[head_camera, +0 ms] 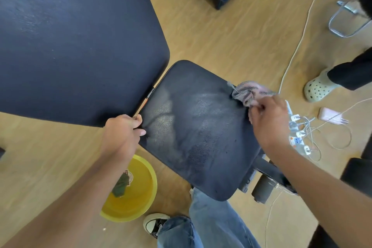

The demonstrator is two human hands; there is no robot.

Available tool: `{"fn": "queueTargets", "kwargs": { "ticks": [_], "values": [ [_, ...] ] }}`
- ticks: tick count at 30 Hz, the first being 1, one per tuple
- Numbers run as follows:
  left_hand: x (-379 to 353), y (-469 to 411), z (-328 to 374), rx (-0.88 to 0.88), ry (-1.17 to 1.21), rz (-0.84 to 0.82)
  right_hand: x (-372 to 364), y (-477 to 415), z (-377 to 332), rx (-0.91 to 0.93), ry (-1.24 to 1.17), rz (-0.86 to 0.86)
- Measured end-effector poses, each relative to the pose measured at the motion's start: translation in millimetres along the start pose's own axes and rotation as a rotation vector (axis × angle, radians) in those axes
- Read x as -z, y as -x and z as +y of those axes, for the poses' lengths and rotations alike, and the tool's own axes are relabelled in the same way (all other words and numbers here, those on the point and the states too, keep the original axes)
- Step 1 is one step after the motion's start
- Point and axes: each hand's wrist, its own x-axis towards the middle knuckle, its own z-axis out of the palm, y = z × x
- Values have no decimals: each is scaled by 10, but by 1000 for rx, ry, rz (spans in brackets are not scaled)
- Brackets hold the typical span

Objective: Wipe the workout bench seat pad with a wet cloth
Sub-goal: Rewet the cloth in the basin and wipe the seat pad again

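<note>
Basin: yellow basin [138,205] on the floor by the wearer's feet, water in it, a dark rag soaking inside.
Left hand: left hand [121,135] curled over the near-left edge of the seat pad [193,133], fingers closed on the rim beside the gap to the backrest [70,42] — looks like bracing, not wiping.
Seat pad: dark, textured, centre of view, tilted; streaky damp patches show across the middle.
Right hand: right hand [269,119] at the pad's far-right edge, fingers pinched shut on a bunch of cloth [249,91].
Cloth: pale, patterned, crumpled; part of it lies on the pad's edge, the rest hangs past it.
Handling: cloth is soft and limp, likely heavy-ish when wet — best balled in the palm, pressed flat. Pad is firm, vinyl-like, probably slick when damp; hold by the rim.
Progress: my read — mid-wipe, right edge in hand, near corner looks drier.
Beyond: power strip [298,131] and cables on the floor just past the pad; drips are a risk.
</note>
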Motion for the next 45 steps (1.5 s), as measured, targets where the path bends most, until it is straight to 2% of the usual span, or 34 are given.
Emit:
{"fn": "queueTargets", "kwargs": {
  "ticks": [1,2,3,5,6,7,8,9,12,13,14,15,16,18,19,20,21,22,24,26,27,28,29,31,33,34,35,36,38,39,40,41,42,45],
  "values": [
    [7,-15,-9,-1,-5,-3,-80,206,-37,0,-26,5],
    [5,-25,-23,7,-7,-3,-140,494,-113,85,-14,-65],
    [-1,-25,-35,22,-3,3,-202,821,-150,254,16,-191],
    [0,-18,-42,44,13,19,-203,1315,-149,738,104,-439],
    [-3,-10,-41,30,6,23,-138,1299,-88,942,159,-493],
    [-12,-3,-42,2,-15,21,-82,1119,9,1043,186,-473],
    [-14,4,-39,-22,-34,20,-40,882,97,997,159,-394],
    [-8,7,-36,-33,-41,23,1,606,185,838,91,-274],
    [-3,18,-29,-42,-27,24,122,22,261,28,-25,57],
    [0,26,-27,-40,-22,18,68,86,278,-87,-81,88],
    [8,24,-24,-32,-13,12,-26,271,189,-41,-106,112],
    [15,18,-22,-20,-3,10,-104,539,96,100,-94,66],
    [19,14,-24,-12,3,10,-172,850,27,284,-13,-35],
    [12,24,-36,-6,1,10,-216,1396,13,781,199,-340],
    [10,32,-39,-4,-5,12,-179,1439,82,938,287,-509],
    [7,39,-36,-5,-7,12,-72,1291,126,958,276,-623],
    [4,42,-32,-10,-8,10,-13,1049,222,922,274,-631],
    [-1,39,-29,-12,-8,13,42,795,298,822,213,-508],
    [-1,40,-23,-1,5,21,154,263,464,462,147,-109],
    [-6,59,-24,4,29,22,200,30,563,-2,55,63],
    [-3,64,-25,8,29,23,135,107,497,-114,-25,86],
    [1,61,-23,15,28,23,60,267,437,-116,-55,82],
    [3,52,-19,24,31,25,-22,497,372,-24,-95,24],
    [3,48,-22,34,19,19,-131,1084,318,437,-47,-204],
    [1,55,-31,36,9,19,-92,1459,402,962,124,-397],
    [-2,55,-37,34,12,26,-40,1347,496,1087,191,-416],
    [-7,50,-42,29,12,32,-16,1133,596,1068,215,-368],
    [-15,43,-46,24,2,33,25,883,663,908,193,-268],
    [-25,19,-39,24,-25,28,107,397,678,337,100,37],
    [-24,14,-34,31,-25,23,98,321,680,70,63,111],
    [-25,8,-33,37,-26,21,45,396,622,-90,51,117],
    [-31,2,-36,38,-37,23,-27,597,531,-88,17,72],
    [-33,-2,-45,37,-51,26,-74,851,412,31,15,-3],
    [-41,-13,-65,30,-74,21,-144,1563,174,647,54,-431]
  ]
}}
